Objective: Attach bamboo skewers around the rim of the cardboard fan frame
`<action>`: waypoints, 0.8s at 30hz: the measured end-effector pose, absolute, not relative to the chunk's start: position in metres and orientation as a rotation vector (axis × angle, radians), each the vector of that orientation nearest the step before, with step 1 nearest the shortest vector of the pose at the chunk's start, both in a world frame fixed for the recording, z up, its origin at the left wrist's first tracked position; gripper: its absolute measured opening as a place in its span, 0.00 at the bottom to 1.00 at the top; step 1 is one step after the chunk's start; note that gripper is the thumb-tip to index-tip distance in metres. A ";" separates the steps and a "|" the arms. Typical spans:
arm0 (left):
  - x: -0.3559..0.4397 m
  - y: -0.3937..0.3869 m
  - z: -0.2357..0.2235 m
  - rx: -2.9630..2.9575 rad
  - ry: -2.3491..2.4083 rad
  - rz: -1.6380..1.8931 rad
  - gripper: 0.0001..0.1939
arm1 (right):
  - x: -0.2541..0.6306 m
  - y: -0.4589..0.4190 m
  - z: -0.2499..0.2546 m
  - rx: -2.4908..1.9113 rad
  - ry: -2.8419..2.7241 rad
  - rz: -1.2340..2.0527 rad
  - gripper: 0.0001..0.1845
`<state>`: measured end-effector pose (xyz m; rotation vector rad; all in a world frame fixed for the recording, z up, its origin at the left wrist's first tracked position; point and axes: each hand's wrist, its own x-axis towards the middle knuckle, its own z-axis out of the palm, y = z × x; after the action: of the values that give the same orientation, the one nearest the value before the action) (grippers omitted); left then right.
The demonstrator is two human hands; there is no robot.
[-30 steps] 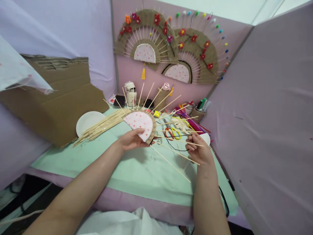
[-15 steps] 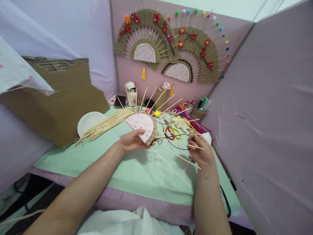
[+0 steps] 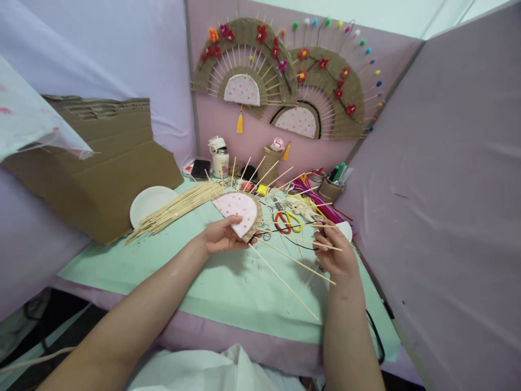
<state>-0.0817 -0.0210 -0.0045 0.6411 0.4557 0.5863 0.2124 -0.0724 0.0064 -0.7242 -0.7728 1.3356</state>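
My left hand [image 3: 226, 234] grips the lower edge of a half-round fan base [image 3: 241, 210], its thumb on the white cloth with pink dots. Twine-coloured trim runs along the curved edge, and thin wooden sticks [image 3: 296, 260] spread out from it. Fingers pinched together, my right hand [image 3: 331, 244] is among the stick ends on the right and holds a black cord [image 3: 285, 230]. That cord stretches from the fan base's lower corner to my right fingers. Behind the sticks lie scissors [image 3: 281, 222] with red and yellow handles.
A bundle of wooden sticks [image 3: 179, 210] overlaps a white paper plate [image 3: 142, 200] on the left, before a cardboard sheet [image 3: 101, 174]. At the back stand a white bottle [image 3: 220, 160], a twine-wrapped cylinder [image 3: 268, 164] and a pen holder [image 3: 330, 190]. Two decorated fans [image 3: 248, 32] hang behind.
The fan base has tilted slightly, and its upper sticks now sit lower in view. Both hands keep their hold and have hardly moved.
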 end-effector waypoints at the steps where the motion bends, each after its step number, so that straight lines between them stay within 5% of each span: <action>1: -0.082 -0.021 -0.004 0.630 0.467 0.593 0.22 | 0.212 -0.073 0.007 -0.732 -0.769 1.331 0.12; 24: -0.083 -0.017 -0.004 0.564 0.579 0.579 0.18 | 0.215 -0.077 0.014 -0.726 -0.752 1.094 0.10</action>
<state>-0.0829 -0.0172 -0.0038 0.5639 0.5793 0.5791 0.2152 -0.0773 0.0139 -0.7255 -0.7518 1.0939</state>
